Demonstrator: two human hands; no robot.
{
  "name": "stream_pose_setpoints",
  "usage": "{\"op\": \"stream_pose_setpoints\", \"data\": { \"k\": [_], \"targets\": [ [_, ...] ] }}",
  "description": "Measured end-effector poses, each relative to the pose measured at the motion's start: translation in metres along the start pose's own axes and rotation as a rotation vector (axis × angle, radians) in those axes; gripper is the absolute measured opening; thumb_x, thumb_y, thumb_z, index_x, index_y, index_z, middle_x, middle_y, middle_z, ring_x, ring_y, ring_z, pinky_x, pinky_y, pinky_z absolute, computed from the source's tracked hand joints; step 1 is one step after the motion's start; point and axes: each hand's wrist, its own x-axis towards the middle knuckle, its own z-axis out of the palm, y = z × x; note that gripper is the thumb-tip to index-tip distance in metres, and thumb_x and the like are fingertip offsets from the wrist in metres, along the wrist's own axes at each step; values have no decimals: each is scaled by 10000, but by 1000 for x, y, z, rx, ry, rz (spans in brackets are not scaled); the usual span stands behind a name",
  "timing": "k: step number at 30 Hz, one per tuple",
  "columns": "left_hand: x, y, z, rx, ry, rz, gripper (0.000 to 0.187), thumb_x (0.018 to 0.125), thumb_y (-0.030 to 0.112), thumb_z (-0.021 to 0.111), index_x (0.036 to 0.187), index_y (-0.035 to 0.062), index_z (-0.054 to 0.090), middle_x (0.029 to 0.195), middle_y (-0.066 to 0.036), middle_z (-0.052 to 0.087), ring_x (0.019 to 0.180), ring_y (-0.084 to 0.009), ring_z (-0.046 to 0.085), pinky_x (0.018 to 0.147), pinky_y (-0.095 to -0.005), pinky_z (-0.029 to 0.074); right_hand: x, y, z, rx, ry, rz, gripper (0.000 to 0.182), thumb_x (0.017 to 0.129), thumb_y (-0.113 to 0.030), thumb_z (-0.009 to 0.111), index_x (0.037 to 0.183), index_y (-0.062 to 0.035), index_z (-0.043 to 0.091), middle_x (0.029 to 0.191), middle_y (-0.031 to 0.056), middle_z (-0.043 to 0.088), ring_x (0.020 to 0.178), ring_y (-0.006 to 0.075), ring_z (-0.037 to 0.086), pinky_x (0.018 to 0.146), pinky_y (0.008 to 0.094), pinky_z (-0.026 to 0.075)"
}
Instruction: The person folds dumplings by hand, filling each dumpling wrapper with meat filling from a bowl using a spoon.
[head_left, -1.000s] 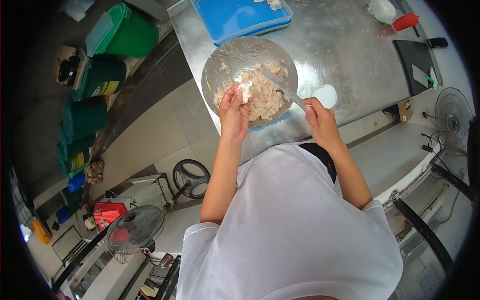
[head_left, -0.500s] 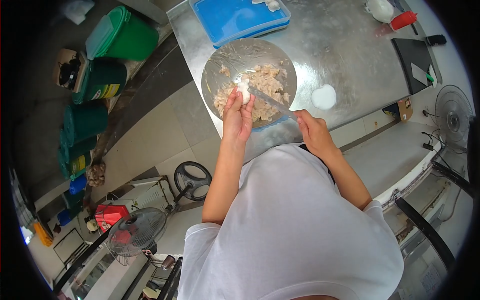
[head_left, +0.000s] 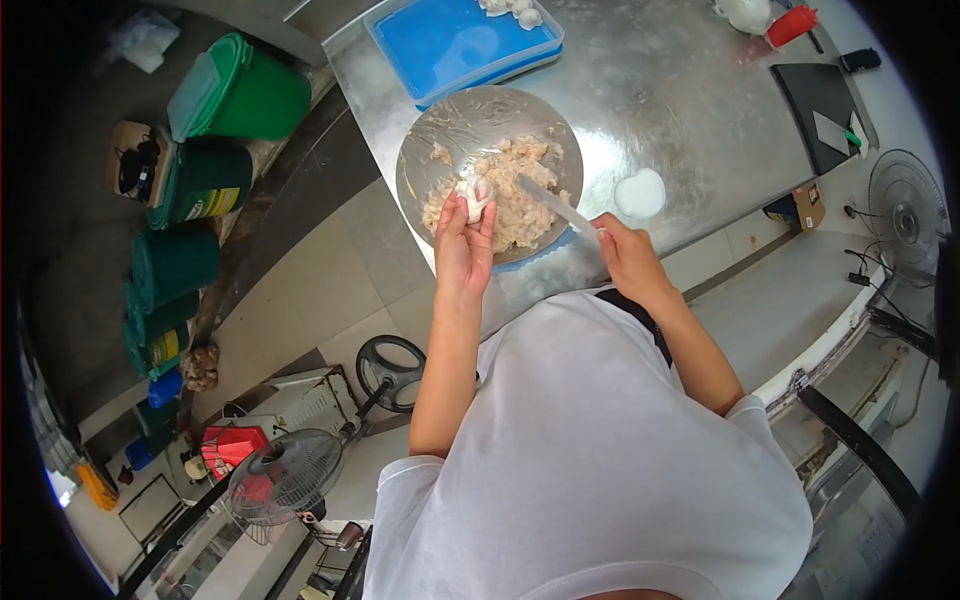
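My left hand holds a whitish dumpling in its fingertips, over the near left part of a wide metal bowl. Pale, chunky filling lies in the bowl. A flat, blunt-ended spreader is gripped by its near end in my right hand; its far tip is over the filling, apart from the dumpling. Right of the bowl, a round white stack, seemingly of wrappers, rests on the steel table. Several white dumplings sit at the far end of a blue tray.
A red squeeze bottle and a black board are at the table's far right. Green bins line the floor to the left. One standing fan is at lower left, another fan at right.
The spreader's tip has come away from the dumpling, to the right. The dumpling now looks more gathered in my left fingers. The whole view has shifted slightly.
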Motion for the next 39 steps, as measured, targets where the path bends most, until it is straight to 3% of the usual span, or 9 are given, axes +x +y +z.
{"op": "stream_pose_setpoints", "data": {
  "k": [5,8,13,17,20,23,29,35,39],
  "targets": [
    [-10,9,3,126,-122,21,321,959,7,430,1275,-39,461,1261,-154,532,1119,-245,582,1017,-427,498,3,-21,-9,-194,198,-168,145,921,-85,505,1010,-42,611,768,209,640,691,387,642,628,468,491],
    [-12,12,12,330,-165,77,371,922,-34,388,1280,-77,478,1250,-166,534,1082,-224,587,1023,-410,492,5,-22,-7,-542,-8,-9,216,900,-87,495,1039,-58,658,829,220,660,742,379,667,644,451,523],
    [-9,9,62,787,-354,86,447,902,-51,350,1331,-116,455,1346,-185,462,1142,-232,560,1027,-357,473,30,-41,30,-509,-51,-18,154,836,-71,544,910,-14,666,845,222,666,719,374,679,689,469,548],
    [34,-22,116,1229,-621,362,366,878,-35,510,1238,-36,577,1168,-149,573,959,-202,639,899,-301,541,34,-22,61,-428,-3,-50,275,832,-92,574,1082,16,614,902,277,643,833,416,667,734,488,545],
    [79,-72,150,1304,-628,381,254,821,-6,634,1074,-16,624,1035,-118,621,893,-184,652,806,-280,557,14,-24,44,-182,3,-73,468,898,-147,567,1319,31,465,977,299,624,961,427,629,802,491,522],
    [126,-123,156,1568,-645,509,197,735,43,659,928,32,618,897,-122,671,741,-278,657,742,-334,527,9,8,12,133,98,-22,406,924,-146,555,1282,34,495,1007,262,636,942,399,636,825,462,508],
    [147,-171,146,2184,-571,442,265,741,103,683,1002,64,655,1149,-149,629,1033,-315,618,822,-400,542,27,148,-32,-58,645,128,326,780,35,649,1101,18,591,999,181,617,886,331,627,799,404,512],
    [98,-204,142,2358,-999,1059,245,752,84,659,997,92,668,1017,-106,606,1029,-291,565,774,-404,520,34,208,-41,109,627,280,275,853,36,547,1119,28,616,969,141,678,842,216,662,786,316,527],
    [118,-219,132,2416,-924,1274,182,794,114,634,972,101,667,1030,-78,615,1038,-272,556,829,-401,456,31,202,-53,292,533,349,288,859,21,561,1143,31,610,967,118,688,850,172,661,798,293,529]
  ]
}}
